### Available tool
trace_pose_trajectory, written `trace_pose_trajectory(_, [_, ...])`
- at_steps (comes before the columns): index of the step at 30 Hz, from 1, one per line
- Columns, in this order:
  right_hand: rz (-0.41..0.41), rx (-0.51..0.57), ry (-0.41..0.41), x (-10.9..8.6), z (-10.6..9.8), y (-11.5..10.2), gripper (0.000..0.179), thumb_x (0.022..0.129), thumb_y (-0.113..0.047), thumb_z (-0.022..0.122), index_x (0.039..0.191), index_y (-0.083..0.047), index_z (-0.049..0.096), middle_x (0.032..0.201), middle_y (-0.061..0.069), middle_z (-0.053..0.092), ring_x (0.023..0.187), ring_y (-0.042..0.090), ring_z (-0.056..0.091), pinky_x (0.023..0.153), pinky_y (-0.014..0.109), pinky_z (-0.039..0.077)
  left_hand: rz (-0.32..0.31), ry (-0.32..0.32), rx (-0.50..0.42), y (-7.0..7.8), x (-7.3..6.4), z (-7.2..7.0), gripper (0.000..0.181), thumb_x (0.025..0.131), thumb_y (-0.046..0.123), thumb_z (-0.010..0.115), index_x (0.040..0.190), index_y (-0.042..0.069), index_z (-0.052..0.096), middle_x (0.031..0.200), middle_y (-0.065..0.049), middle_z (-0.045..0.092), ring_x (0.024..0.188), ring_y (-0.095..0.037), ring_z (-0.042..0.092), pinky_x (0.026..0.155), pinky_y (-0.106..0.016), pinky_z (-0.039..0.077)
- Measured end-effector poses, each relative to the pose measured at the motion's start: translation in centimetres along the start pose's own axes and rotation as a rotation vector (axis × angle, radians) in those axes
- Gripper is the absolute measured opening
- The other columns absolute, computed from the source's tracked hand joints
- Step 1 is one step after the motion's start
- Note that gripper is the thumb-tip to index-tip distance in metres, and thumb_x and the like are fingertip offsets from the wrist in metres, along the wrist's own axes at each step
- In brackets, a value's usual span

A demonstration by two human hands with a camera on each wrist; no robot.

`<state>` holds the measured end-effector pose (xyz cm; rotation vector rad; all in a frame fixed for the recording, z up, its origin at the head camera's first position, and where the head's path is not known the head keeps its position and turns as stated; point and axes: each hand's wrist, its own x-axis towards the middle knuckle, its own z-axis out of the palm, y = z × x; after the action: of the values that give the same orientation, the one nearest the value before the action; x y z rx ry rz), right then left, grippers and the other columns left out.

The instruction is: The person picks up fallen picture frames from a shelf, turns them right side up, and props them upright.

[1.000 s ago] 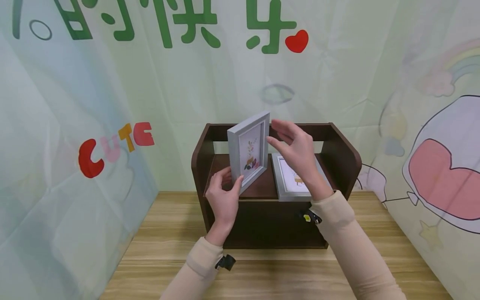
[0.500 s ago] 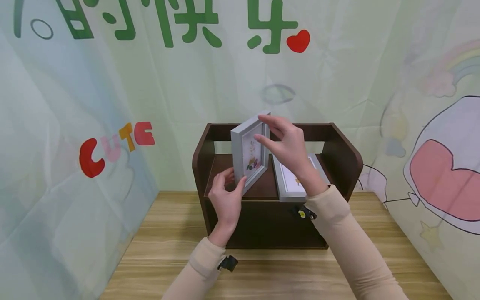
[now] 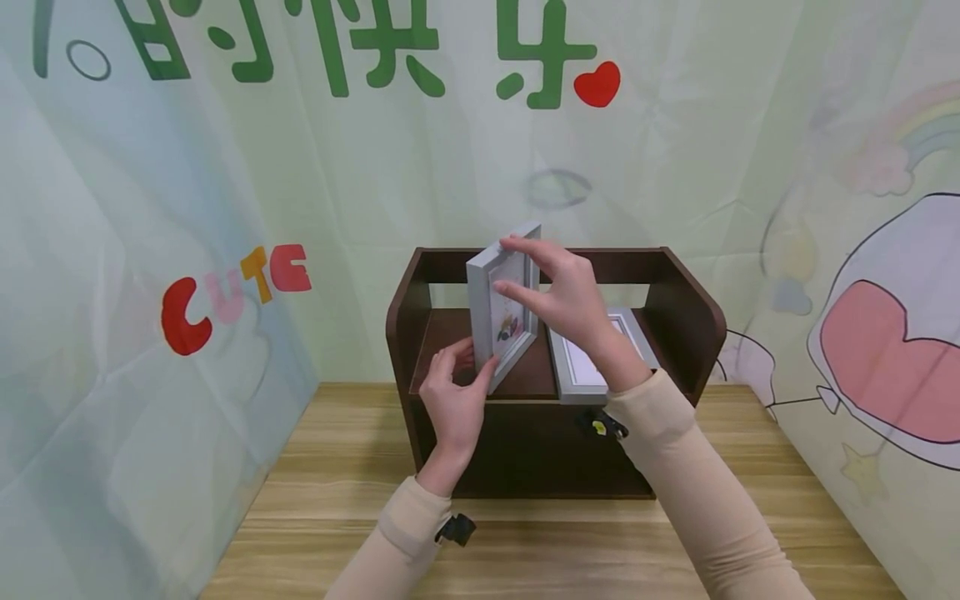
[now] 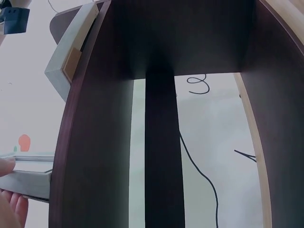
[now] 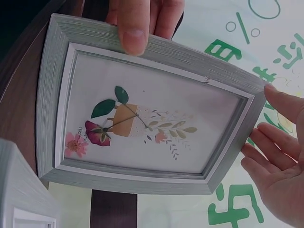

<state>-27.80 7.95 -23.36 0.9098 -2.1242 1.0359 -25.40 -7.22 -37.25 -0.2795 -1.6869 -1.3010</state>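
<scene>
A grey picture frame [image 3: 510, 312] stands on edge, tilted, above the left half of the dark brown shelf unit [image 3: 555, 450]. Dried-looking flowers and a printed plant show on its white picture in the right wrist view. My left hand [image 3: 453, 408] pinches the frame's near lower edge, thumb in front and fingers behind. Around the frame's top edge my right hand [image 3: 566, 292] is spread in a loose C, fingertips at the edge; firm contact cannot be made out. A second grey frame [image 3: 577, 375] lies flat on the shelf top, partly behind the right forearm.
The shelf unit rests on a wood-grain table [image 3: 337, 433]. Its raised side panel [image 3: 682, 321] bounds the top on the right, with a back rail behind. A printed cloth backdrop [image 3: 375, 183] stands close behind and at both sides.
My right hand has moved left from beside the frame to its top edge, now overlapping the picture. The held frame and left hand have shifted slightly right.
</scene>
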Motion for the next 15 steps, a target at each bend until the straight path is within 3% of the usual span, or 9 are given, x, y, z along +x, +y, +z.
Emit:
trace_pose_trajectory(4, [-0.015, -0.026, 0.0, 0.0, -0.1, 0.1, 0.05, 0.081, -0.026, 0.076, 0.127, -0.012, 0.061, 0.132, 0.004, 0.059, 0.124, 0.016, 0.053, 0.102, 0.035, 0.046, 0.002, -0.046, -0.042, -0.1, 0.0, -0.1, 0.034, 0.074, 0.016, 0.081, 0.105, 0.011, 0.071, 0.091, -0.005, 0.072, 0.079, -0.019, 0.066, 0.095, -0.044, 0.047])
trace_pose_trajectory(6, [-0.025, -0.028, 0.002, 0.0, -0.2, 0.2, 0.05, 0.08, -0.026, 0.076, 0.126, -0.012, 0.061, 0.131, 0.004, 0.06, 0.124, 0.016, 0.053, 0.102, 0.036, 0.046, -0.003, -0.077, -0.064, -0.1, -0.1, -0.2, 0.034, 0.075, 0.018, 0.08, 0.107, 0.012, 0.071, 0.092, -0.005, 0.072, 0.079, -0.019, 0.066, 0.098, -0.046, 0.045])
trace_pose_trajectory(9, [-0.045, -0.027, 0.004, 0.0, -0.2, 0.4, 0.05, 0.08, -0.026, 0.077, 0.126, -0.012, 0.062, 0.13, 0.004, 0.06, 0.124, 0.016, 0.054, 0.103, 0.036, 0.045, -0.015, -0.12, -0.086, -0.2, -0.2, -0.4, 0.035, 0.076, 0.021, 0.079, 0.109, 0.013, 0.07, 0.093, -0.004, 0.071, 0.081, -0.018, 0.066, 0.091, -0.039, 0.05])
trace_pose_trajectory(12, [-0.061, -0.03, -0.002, 0.1, -0.2, 0.7, 0.051, 0.079, -0.026, 0.077, 0.126, -0.012, 0.062, 0.13, 0.004, 0.06, 0.123, 0.017, 0.054, 0.103, 0.038, 0.045, -0.022, -0.153, -0.113, 1.2, -0.1, -0.9, 0.035, 0.076, 0.012, 0.079, 0.109, 0.007, 0.07, 0.092, -0.009, 0.07, 0.083, -0.022, 0.065, 0.078, -0.04, 0.055])
trace_pose_trajectory(15, [-0.08, -0.034, -0.009, 0.2, -0.2, 0.9, 0.052, 0.078, -0.026, 0.078, 0.126, -0.012, 0.062, 0.13, 0.005, 0.06, 0.123, 0.018, 0.054, 0.102, 0.039, 0.045, -0.022, -0.171, -0.134, 2.6, 0.1, -1.4, 0.034, 0.075, 0.002, 0.078, 0.107, -0.001, 0.068, 0.091, -0.015, 0.068, 0.083, -0.028, 0.064, 0.076, -0.047, 0.056])
